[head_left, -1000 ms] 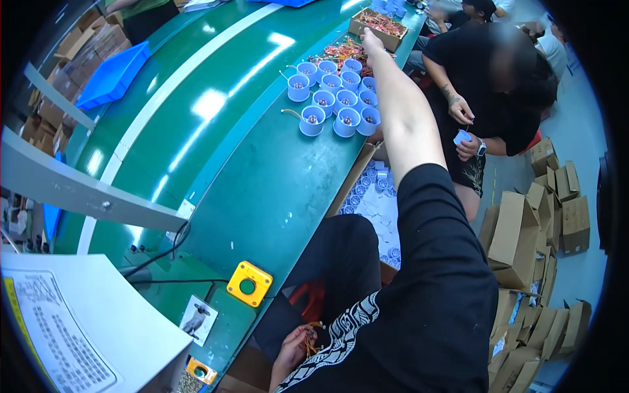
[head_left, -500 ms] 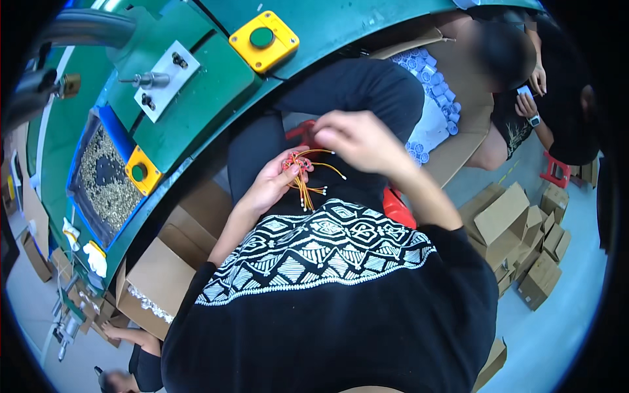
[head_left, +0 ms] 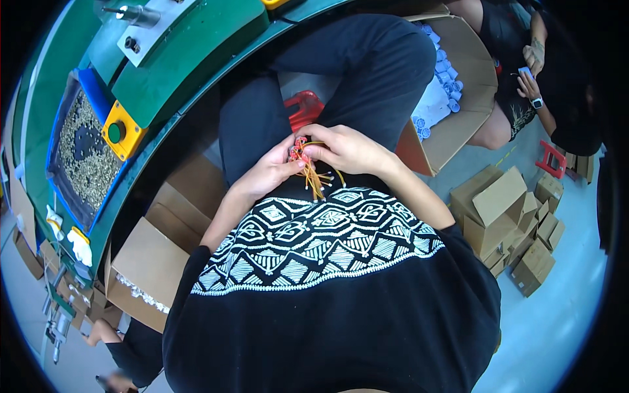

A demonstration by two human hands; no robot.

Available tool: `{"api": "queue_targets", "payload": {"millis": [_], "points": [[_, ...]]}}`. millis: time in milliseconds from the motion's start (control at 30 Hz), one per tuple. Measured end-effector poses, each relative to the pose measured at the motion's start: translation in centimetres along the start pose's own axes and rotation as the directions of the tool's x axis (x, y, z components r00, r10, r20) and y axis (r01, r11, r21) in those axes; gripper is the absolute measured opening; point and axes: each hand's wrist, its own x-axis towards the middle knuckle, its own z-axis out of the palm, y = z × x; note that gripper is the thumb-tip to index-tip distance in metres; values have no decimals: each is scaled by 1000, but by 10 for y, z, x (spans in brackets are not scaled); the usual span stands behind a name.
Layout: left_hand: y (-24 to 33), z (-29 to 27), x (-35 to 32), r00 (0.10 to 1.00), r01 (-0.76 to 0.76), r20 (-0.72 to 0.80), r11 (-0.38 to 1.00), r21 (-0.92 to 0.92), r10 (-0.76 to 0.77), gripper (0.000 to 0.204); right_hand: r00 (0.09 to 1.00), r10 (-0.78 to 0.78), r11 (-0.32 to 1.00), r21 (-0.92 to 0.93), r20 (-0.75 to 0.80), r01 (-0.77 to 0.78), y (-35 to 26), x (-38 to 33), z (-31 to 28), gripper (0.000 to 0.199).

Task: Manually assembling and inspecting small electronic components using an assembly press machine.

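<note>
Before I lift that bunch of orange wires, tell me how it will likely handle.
The bunch of orange wires will probably be floppy: its thin strands curve and splay out from the left hand. It looks light for its size, being mostly slim leads. Strands may snag on one another, since several cross and overlap.

Red stool [head_left: 552, 160] near cardboard boxes [head_left: 493, 208]

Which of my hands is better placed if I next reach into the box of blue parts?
Probably your right hand: it is nearer to the open box of blue parts, though it is also at the wires. Your left hand is farther away and grips those wires.
</note>
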Motion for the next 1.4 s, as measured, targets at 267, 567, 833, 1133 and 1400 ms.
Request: {"api": "queue_targets", "payload": {"millis": [267,567,833,1133,1400], "points": [[-6,-4,-6,997,55,-54,992,110,-49,42,996,21,997,72,89,-28,1,8,1,33],[-19,-3,-2,975,-83,-189,979,188,119,31,989,82,987,147,-126,-63,8,12,22,35],[-22,-8,-4,959,-174,-239,981,-84,150,33,980,136,911,408,-142,-67,13,8,45,42],[-34,-7,-5,912,-307,-271,951,46,307,37,973,205,601,798,-103,-43,17,3,56,48],[-27,-9,-6,932,-309,-214,950,-48,293,41,967,-19,763,621,-254,178,17,2,74,57]]}}
